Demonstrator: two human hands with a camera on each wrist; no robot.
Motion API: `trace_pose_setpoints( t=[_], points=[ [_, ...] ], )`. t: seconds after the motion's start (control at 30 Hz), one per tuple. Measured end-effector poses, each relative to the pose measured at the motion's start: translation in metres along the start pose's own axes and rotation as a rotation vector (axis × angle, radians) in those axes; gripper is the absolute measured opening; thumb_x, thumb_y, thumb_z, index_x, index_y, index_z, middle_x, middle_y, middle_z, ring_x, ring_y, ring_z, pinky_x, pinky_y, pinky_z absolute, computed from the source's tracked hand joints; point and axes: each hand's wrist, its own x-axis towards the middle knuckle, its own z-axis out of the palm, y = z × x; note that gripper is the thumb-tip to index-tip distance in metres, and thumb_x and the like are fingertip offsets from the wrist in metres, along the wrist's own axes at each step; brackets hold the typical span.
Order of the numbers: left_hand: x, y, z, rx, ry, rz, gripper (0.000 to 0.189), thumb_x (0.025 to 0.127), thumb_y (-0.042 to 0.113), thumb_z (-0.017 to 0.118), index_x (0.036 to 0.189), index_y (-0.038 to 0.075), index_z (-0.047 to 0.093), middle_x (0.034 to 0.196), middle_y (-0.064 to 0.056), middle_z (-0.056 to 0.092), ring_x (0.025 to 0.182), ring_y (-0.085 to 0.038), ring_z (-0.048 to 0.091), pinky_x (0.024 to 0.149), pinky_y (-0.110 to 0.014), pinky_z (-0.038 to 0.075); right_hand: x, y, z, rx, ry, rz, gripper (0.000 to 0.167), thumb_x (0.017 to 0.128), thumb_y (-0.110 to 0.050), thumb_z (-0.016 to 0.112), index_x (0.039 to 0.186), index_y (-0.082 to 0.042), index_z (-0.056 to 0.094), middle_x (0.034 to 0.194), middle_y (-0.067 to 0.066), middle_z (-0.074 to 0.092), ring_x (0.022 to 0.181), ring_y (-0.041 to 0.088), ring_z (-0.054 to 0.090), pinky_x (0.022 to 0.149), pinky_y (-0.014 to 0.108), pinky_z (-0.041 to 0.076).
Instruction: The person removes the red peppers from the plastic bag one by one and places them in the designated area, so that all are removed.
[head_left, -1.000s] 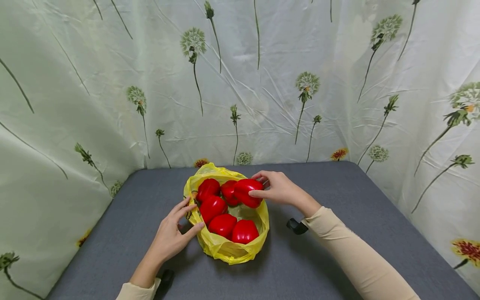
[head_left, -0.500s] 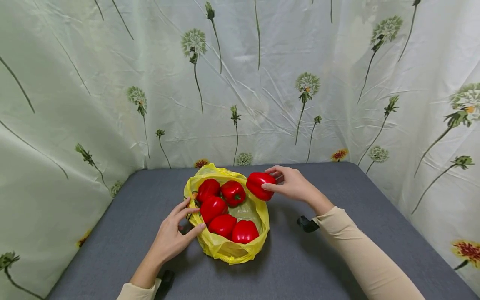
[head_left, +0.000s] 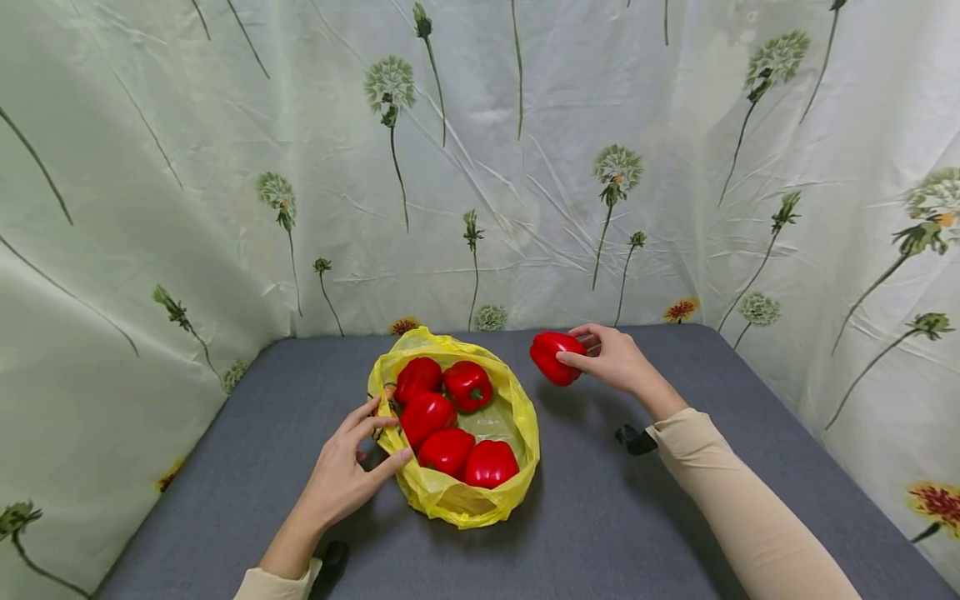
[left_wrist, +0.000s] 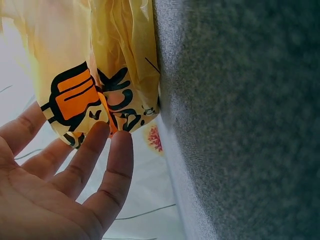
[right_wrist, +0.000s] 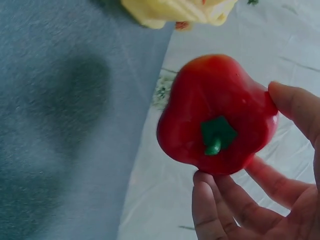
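Between thumb and fingertips, my right hand (head_left: 617,360) holds a red bell pepper (head_left: 553,357) above the table, right of the yellow plastic bag (head_left: 529,433). The right wrist view shows this pepper's green stem (right_wrist: 218,136). My left hand (head_left: 347,467) rests its spread, relaxed fingers against the bag's left side. In the left wrist view, those fingertips touch the bag's black and orange print (left_wrist: 75,92). Several more red bell peppers (head_left: 427,417) lie inside the wide-mouthed bag, one with its green stem showing.
A grey cloth-covered table (head_left: 600,517) lies under the bag. Around its back and sides hangs a pale curtain (head_left: 525,167) printed with dandelions. Black straps (head_left: 636,439) show at both wrists.
My right hand has carried the bell pepper out over the bag's right rim and away to the right. The left hand has stayed at the bag's left side.
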Motion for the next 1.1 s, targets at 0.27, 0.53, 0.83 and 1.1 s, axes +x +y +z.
trace_pose_setpoints(
  t=[0.27,0.53,0.83,1.1],
  points=[
    [-0.001,-0.002,0.000,-0.001,-0.010,0.027,0.060,0.092,0.051,0.081,0.141,0.018,0.069,0.169,-0.009,0.044,0.146,-0.043,0.053,0.086,-0.052,0.062,0.007,0.014,0.003,0.002,0.035,0.092,0.073,0.101,-0.054,0.068,0.152,-0.004,0.053,0.145,0.028,0.062,0.128,0.042,0.062,0.098,0.051,0.059],
    [-0.003,-0.001,0.000,-0.003,-0.016,0.024,0.068,0.091,0.051,0.081,0.146,0.015,0.066,0.169,-0.010,0.043,0.147,-0.044,0.052,0.089,-0.054,0.062,0.016,0.029,0.005,-0.023,0.077,0.119,0.073,0.102,-0.050,0.067,0.150,0.002,0.053,0.139,0.031,0.064,0.123,0.042,0.064,0.098,0.053,0.058],
    [-0.003,0.000,0.000,-0.004,-0.023,0.005,0.070,0.092,0.050,0.081,0.149,0.015,0.064,0.170,-0.011,0.043,0.147,-0.042,0.051,0.090,-0.051,0.061,0.023,0.042,0.010,-0.050,0.087,0.146,0.072,0.102,-0.048,0.067,0.148,0.006,0.052,0.137,0.032,0.063,0.118,0.042,0.063,0.098,0.053,0.057],
    [-0.002,0.000,0.001,0.004,-0.022,0.000,0.073,0.091,0.053,0.081,0.151,0.015,0.061,0.170,-0.010,0.042,0.146,-0.041,0.052,0.089,-0.047,0.060,0.027,0.046,0.016,-0.067,0.126,0.169,0.071,0.102,-0.047,0.066,0.148,0.006,0.051,0.138,0.033,0.062,0.123,0.045,0.060,0.103,0.057,0.054]
  ],
)
